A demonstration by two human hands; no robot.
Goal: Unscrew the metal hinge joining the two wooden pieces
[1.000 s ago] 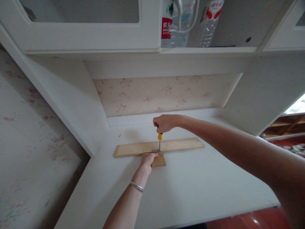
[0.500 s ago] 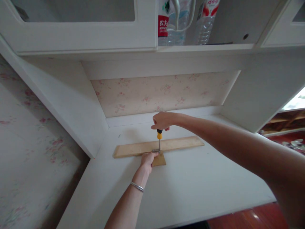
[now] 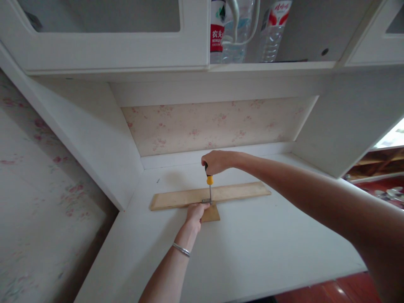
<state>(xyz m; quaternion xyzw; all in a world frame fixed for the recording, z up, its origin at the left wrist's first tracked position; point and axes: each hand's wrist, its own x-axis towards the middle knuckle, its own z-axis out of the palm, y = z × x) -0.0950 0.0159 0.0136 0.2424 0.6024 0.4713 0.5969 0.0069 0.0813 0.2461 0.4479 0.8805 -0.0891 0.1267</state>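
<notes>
Wood is what I am driving into — a long pale wooden slat [image 3: 210,194] lying flat on the white desk [image 3: 252,248], and if my right hand [image 3: 217,161] is tilting the yellow-handled screwdriver [image 3: 209,187] off upright, the tip could be slipping out and gouging the slat or jabbing my left hand [image 3: 196,212]. My right fist is closing around the handle directly above the slat's middle, while my left fingers are pinching a small metal bracket [image 3: 206,200] at the near edge — just beside the blade.

White desk [image 3: 252,252] filling centre. Floral wallpaper panel [image 3: 214,124] at 12 o'clock behind. Two clear water bottles [image 3: 233,29] on upper shelf [image 3: 271,66], 12 to 1 o'clock. Red-brown floor [image 3: 341,288] at 5 o'clock.
</notes>
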